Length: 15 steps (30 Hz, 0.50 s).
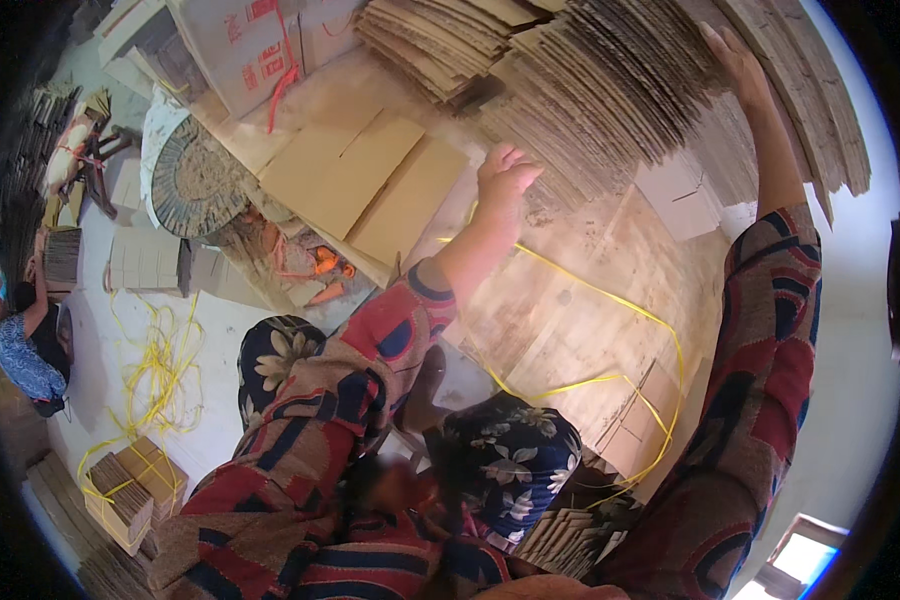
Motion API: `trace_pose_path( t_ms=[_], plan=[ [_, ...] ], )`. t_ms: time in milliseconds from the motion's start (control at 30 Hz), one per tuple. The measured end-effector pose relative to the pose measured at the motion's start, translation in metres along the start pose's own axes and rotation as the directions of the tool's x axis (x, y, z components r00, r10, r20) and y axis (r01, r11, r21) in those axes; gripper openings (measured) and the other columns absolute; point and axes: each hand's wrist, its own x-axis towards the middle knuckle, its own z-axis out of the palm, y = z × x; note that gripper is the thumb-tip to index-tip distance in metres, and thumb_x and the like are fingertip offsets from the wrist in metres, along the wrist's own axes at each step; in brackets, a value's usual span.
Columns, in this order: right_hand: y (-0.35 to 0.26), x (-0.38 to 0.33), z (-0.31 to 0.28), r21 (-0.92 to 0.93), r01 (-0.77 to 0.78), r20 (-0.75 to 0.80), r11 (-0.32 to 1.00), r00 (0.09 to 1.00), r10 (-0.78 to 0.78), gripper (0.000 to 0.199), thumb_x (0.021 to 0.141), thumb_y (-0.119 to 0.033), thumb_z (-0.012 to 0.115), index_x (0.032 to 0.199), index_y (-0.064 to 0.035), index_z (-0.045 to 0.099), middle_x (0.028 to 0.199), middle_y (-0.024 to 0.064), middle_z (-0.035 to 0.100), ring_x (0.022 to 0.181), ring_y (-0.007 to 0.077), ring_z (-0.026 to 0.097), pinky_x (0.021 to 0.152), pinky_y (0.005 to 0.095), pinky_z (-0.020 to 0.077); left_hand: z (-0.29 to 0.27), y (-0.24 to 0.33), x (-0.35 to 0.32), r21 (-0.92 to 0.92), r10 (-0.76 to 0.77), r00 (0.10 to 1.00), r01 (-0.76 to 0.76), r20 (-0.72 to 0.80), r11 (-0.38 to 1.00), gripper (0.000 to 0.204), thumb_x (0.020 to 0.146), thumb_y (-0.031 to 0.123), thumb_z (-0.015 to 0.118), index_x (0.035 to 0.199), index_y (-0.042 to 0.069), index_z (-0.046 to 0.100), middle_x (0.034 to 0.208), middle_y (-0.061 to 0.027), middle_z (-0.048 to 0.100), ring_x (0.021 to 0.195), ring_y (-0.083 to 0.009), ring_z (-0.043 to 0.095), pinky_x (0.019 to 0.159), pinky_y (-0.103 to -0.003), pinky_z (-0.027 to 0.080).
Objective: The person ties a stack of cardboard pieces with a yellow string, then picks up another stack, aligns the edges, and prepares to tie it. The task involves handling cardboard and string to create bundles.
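Observation:
A large row of flattened cardboard sheets (600, 90), packed on edge, leans across the far side of a wooden table (590, 270). My right hand (735, 62) reaches to its right end, fingers stretched along the sheets. In front of the row's left part my left hand (507, 172) is curled closed, and nothing shows in it. A yellow strap (610, 295) loops loosely over the table beneath both arms. Below the right part of the row lies a pale cardboard piece (678, 193).
Flat brown cardboard (365, 180) lies left of my left hand, with a printed carton (240, 55) behind it. Tangled yellow strapping (160, 370) and a strapped cardboard bundle (135, 490) are on the floor at left. Another person (32, 345) crouches at far left; a white wall (845, 330) stands at right.

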Motion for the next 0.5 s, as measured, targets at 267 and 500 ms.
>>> trace_pose_path(
  t_ms=[267, 500],
  plan=[
    [0.013, 0.005, 0.026, 0.180, 0.035, 0.104, 0.983, 0.993, -0.054, 0.072, 0.081, -0.070, 0.048, 0.108, -0.0052, 0.066, 0.108, 0.0155, 0.064, 0.101, 0.0286, 0.058, 0.086, 0.0413, 0.0416, 0.026, -0.008, 0.005, -0.280, -0.034, 0.992, 0.066, 0.118, 0.958, 0.059, 0.074, -0.005, 0.061, 0.129, -0.006, 0.039, 0.120, -0.0115, 0.048, 0.106, -0.0193, 0.050, 0.091, -0.028, 0.043],
    [0.002, 0.003, 0.016, 0.139, -0.336, 0.253, 0.931, 0.921, 0.295, 0.054, 0.083, -0.057, 0.054, 0.103, -0.0089, 0.066, 0.100, 0.0115, 0.065, 0.092, 0.0260, 0.060, 0.078, 0.0404, 0.0450, 0.026, -0.014, 0.010, -0.466, -0.115, 0.986, 0.158, 0.120, 0.871, 0.047, 0.074, -0.004, 0.065, 0.117, 0.003, 0.048, 0.109, -0.0063, 0.054, 0.102, -0.0158, 0.053, 0.089, -0.027, 0.043]
  ],
)
